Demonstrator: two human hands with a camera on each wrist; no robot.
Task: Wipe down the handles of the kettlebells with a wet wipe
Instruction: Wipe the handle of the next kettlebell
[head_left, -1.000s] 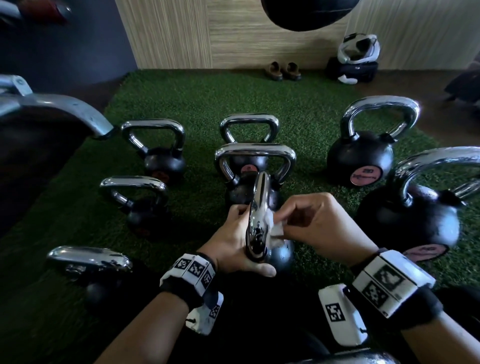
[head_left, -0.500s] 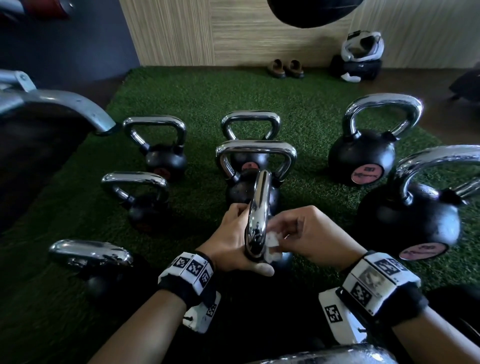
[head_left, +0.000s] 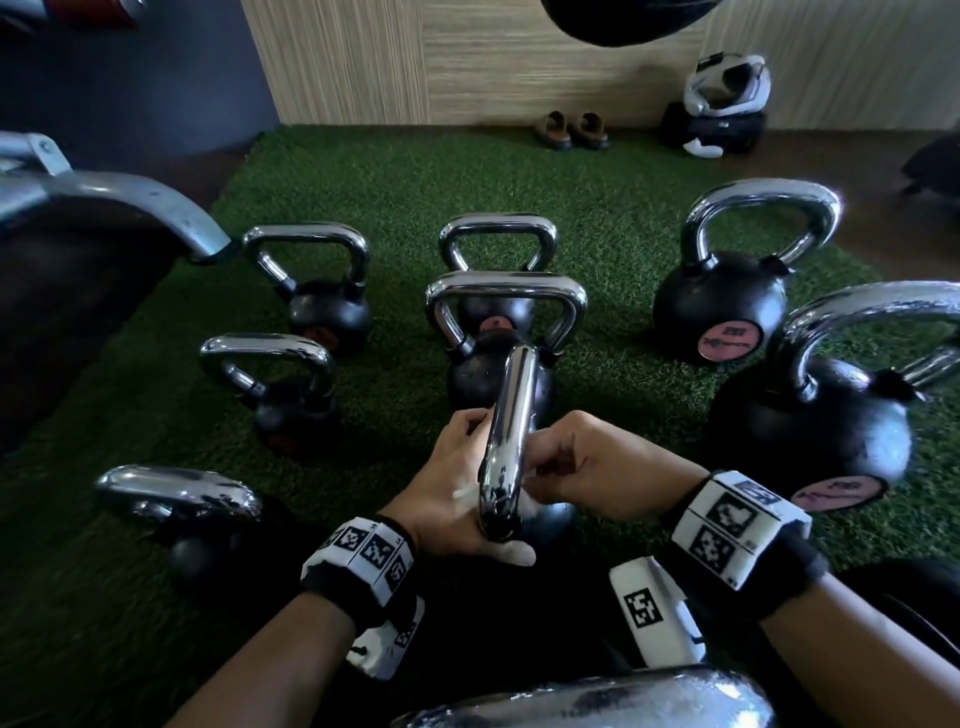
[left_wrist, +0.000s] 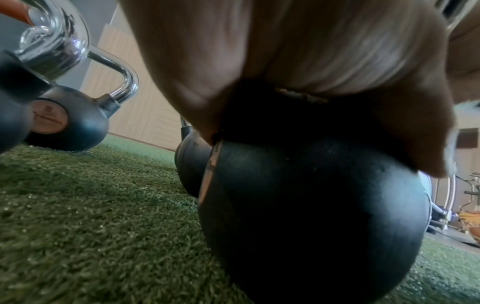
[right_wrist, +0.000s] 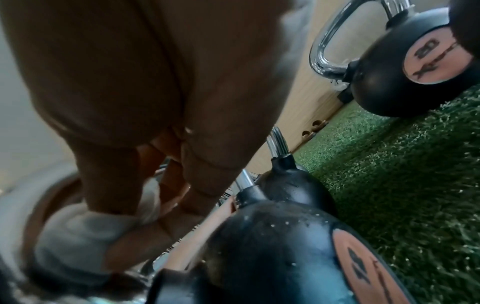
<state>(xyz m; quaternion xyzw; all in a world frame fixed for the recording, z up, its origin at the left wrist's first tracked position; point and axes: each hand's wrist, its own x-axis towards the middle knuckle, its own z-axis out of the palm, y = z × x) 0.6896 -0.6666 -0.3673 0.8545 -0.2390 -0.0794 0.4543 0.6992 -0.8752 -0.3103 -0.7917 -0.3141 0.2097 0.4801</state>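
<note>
Head view: the nearest kettlebell (head_left: 540, 519) sat on the green turf (head_left: 363, 182) right in front of the person, its chrome handle (head_left: 511, 426) seen edge-on, running away from the camera. L hand (head_left: 447, 493) lay against the handle's left side w/ thumb curled under its near end, gripping it. R hand (head_left: 587, 467) was on the handle's right side, fingers curled, pinching a white wet wipe (head_left: 527, 504) against the chrome low down, near where handle meets ball. Wipe was crumpled, only a bit showing btwn hand and metal. Right wrist view showed the wipe (right_wrist: 85, 232) bunched under the fingertips, blurred. Left wrist view: black matte ball (left_wrist: 311, 216) just below the palm. Handle looked shiny, mirror-like; ball black w/ a pinkish round label (right_wrist: 371, 265). Other kettlebells stood around on the turf, apart from this one.
</note>
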